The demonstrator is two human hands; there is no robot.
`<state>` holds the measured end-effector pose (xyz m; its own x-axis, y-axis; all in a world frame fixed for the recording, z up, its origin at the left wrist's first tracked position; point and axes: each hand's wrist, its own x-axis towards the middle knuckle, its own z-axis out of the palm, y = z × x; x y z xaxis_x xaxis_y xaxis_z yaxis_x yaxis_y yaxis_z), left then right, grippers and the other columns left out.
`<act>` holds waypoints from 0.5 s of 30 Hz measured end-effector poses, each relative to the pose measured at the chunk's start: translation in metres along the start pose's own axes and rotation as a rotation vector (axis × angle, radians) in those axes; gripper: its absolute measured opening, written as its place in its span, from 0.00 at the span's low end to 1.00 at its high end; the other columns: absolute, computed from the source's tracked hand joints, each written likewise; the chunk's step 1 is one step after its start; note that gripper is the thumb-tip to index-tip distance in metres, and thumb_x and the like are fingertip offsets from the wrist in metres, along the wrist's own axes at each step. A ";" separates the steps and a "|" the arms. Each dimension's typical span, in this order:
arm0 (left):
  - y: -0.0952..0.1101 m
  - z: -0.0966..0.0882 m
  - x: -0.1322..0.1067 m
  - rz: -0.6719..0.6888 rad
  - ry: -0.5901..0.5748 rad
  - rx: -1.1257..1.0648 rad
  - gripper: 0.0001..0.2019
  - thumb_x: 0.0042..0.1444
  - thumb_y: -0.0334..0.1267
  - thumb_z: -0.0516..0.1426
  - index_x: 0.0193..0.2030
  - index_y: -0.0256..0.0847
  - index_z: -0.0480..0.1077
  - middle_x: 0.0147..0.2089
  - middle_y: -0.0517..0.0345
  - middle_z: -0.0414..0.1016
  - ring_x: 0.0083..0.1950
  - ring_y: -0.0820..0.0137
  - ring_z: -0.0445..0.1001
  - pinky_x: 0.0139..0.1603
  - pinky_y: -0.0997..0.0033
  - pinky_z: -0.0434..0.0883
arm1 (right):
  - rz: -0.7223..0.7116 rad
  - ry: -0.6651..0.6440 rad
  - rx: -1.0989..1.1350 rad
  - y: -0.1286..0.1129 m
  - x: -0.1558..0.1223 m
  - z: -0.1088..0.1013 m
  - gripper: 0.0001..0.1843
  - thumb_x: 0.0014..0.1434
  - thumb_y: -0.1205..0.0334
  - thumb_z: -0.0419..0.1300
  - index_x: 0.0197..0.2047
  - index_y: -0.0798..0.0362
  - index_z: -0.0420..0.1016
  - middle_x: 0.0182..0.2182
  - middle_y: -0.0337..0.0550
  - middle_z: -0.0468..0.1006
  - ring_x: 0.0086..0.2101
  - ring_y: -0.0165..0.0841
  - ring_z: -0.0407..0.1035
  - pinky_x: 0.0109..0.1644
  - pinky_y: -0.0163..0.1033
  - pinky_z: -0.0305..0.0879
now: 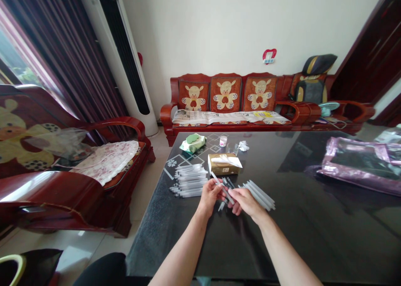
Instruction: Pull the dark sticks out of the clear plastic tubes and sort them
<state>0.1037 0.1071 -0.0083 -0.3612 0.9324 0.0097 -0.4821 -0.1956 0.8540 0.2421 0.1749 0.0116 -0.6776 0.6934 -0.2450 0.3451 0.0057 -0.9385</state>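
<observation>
Both my hands meet over the dark glossy table [313,236]. My left hand [209,196] and my right hand [246,201] are closed on the same pale thin pen-like tube [221,186], which slants up to the left between them. Under the hands lie a few dark thin pieces [228,181]. A stack of pale tubes [189,180] lies to the left of my left hand. Another bundle of pale tubes [259,194] fans out just right of my right hand. A small brown cardboard box [224,164] stands just beyond the hands.
A green wipes pack [193,143], a small clear cup [223,141] and a crumpled wrapper [243,145] sit at the table's far edge. A purple plastic bag [360,165] lies at right. Red wooden sofas [225,104] stand behind and left, beside a tall air conditioner [122,56].
</observation>
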 end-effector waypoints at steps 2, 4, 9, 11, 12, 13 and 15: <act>0.002 -0.001 0.001 0.007 -0.006 -0.008 0.19 0.47 0.46 0.63 0.42 0.34 0.70 0.33 0.51 0.76 0.24 0.75 0.70 0.24 0.76 0.68 | -0.030 -0.073 0.104 -0.002 -0.004 0.004 0.22 0.55 0.44 0.54 0.33 0.57 0.70 0.22 0.41 0.76 0.17 0.27 0.68 0.18 0.30 0.63; 0.006 -0.004 0.004 0.031 0.037 -0.028 0.20 0.48 0.47 0.63 0.43 0.34 0.71 0.36 0.49 0.76 0.25 0.77 0.70 0.24 0.78 0.66 | -0.032 -0.133 0.168 -0.002 -0.008 0.003 0.21 0.54 0.45 0.56 0.32 0.58 0.70 0.20 0.40 0.75 0.16 0.26 0.67 0.18 0.30 0.63; 0.023 -0.012 0.011 0.072 0.109 -0.056 0.20 0.47 0.48 0.64 0.39 0.33 0.74 0.32 0.52 0.75 0.23 0.80 0.66 0.23 0.81 0.62 | 0.022 -0.257 0.296 -0.005 -0.013 0.003 0.22 0.54 0.45 0.58 0.35 0.59 0.71 0.21 0.40 0.75 0.15 0.25 0.65 0.17 0.30 0.62; 0.026 -0.009 0.010 0.058 0.073 -0.038 0.18 0.47 0.47 0.64 0.37 0.33 0.75 0.28 0.55 0.73 0.22 0.80 0.65 0.23 0.81 0.62 | 0.017 -0.255 0.384 -0.006 -0.012 0.008 0.24 0.56 0.43 0.55 0.38 0.59 0.71 0.21 0.41 0.75 0.14 0.25 0.64 0.16 0.30 0.61; 0.027 -0.007 0.008 0.045 0.050 -0.029 0.17 0.47 0.47 0.64 0.36 0.33 0.75 0.26 0.57 0.72 0.22 0.80 0.64 0.22 0.81 0.61 | 0.007 -0.258 0.430 -0.006 -0.012 0.011 0.25 0.57 0.42 0.53 0.40 0.59 0.70 0.20 0.41 0.75 0.13 0.25 0.63 0.15 0.30 0.59; 0.027 -0.005 0.006 0.029 0.026 -0.025 0.17 0.47 0.47 0.64 0.37 0.33 0.75 0.25 0.58 0.71 0.21 0.80 0.64 0.22 0.81 0.61 | -0.004 -0.264 0.473 -0.006 -0.011 0.014 0.26 0.58 0.42 0.52 0.41 0.59 0.70 0.20 0.40 0.75 0.13 0.24 0.61 0.14 0.30 0.57; 0.026 -0.001 0.003 0.002 -0.017 -0.026 0.18 0.47 0.46 0.64 0.39 0.33 0.75 0.25 0.59 0.71 0.21 0.81 0.63 0.22 0.81 0.61 | -0.019 -0.293 0.544 -0.006 -0.010 0.019 0.25 0.59 0.43 0.52 0.42 0.59 0.70 0.18 0.39 0.73 0.11 0.23 0.57 0.12 0.29 0.52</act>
<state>0.0890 0.1043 0.0136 -0.3491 0.9369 0.0203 -0.5017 -0.2052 0.8404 0.2345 0.1548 0.0150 -0.8573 0.4695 -0.2111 0.0032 -0.4053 -0.9142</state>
